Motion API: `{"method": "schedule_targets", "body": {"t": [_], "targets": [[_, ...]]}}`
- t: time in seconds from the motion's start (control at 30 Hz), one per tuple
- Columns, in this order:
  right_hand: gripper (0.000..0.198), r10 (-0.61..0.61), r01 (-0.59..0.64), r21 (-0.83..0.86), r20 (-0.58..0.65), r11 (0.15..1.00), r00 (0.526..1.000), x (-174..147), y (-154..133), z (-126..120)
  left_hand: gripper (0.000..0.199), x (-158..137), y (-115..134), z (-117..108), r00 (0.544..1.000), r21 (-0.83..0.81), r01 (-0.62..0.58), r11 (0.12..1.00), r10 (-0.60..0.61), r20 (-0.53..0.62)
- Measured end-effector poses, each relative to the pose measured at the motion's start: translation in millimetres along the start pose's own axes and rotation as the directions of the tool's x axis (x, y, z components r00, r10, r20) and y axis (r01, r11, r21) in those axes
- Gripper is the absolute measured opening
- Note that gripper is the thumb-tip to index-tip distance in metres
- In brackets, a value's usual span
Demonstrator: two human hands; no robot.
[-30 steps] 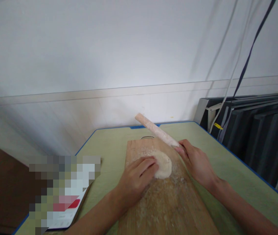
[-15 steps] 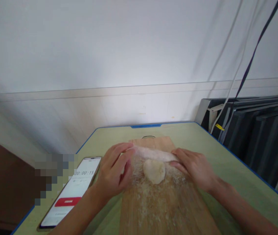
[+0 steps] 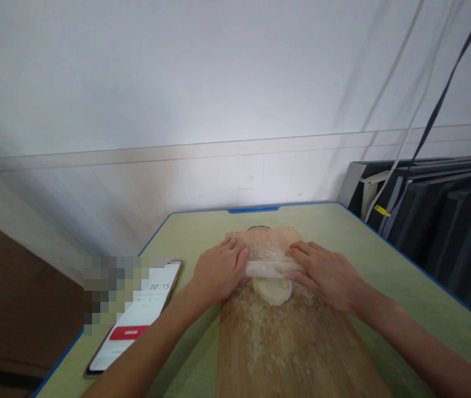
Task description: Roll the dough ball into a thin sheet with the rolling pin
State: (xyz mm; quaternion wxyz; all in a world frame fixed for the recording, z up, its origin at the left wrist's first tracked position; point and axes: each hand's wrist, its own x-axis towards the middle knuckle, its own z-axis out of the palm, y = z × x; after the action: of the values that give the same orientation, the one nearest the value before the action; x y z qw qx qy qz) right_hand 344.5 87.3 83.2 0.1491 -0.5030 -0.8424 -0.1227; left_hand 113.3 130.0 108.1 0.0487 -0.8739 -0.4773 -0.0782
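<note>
A flour-dusted rolling pin (image 3: 266, 269) lies crosswise over the far edge of a round, flattened piece of dough (image 3: 273, 292). My left hand (image 3: 220, 268) is on the pin's left end, palm down, with its fingers bent over it. At the other end my right hand (image 3: 323, 275) grips the pin, the thumb on the near side and the fingers on the far side. Both hands hide the pin's ends. Dough and pin rest on a wooden cutting board (image 3: 297, 354) scattered with flour.
A phone (image 3: 152, 304) showing a timer lies left of the board, partly behind my left forearm. The green table (image 3: 194, 226) has a blue edge and meets a white wall. Dark flat panels (image 3: 438, 210) lean at the right, with cables (image 3: 438, 105) hanging before them.
The rolling pin has come nearer and now covers the dough's far part. It has turned from slanted to nearly level. My left hand has gone from a loose fingertip hold to lying over the pin.
</note>
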Motion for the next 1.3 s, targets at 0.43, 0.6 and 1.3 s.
{"method": "schedule_targets", "body": {"t": [0.43, 0.6, 1.3], "targets": [[0.066, -0.072, 0.025, -0.189, -0.246, 0.982, 0.967, -46, -31, 10, 0.047, -45, 15, -3, 0.999, 0.055, -0.047, 0.997, 0.046, 0.023], [0.056, 0.069, -0.067, -0.076, 0.032, 0.995, 0.997, -1, -7, 8, 0.045, 1, -2, 4, 0.999, 0.122, -0.044, 0.992, 0.041, 0.026], [0.041, 0.166, -0.159, -0.08, 0.095, 0.984, 0.982, 20, -6, 0, 0.032, 26, -4, 9, 0.994, -0.035, 0.093, 0.995, -0.091, 0.057]]}}
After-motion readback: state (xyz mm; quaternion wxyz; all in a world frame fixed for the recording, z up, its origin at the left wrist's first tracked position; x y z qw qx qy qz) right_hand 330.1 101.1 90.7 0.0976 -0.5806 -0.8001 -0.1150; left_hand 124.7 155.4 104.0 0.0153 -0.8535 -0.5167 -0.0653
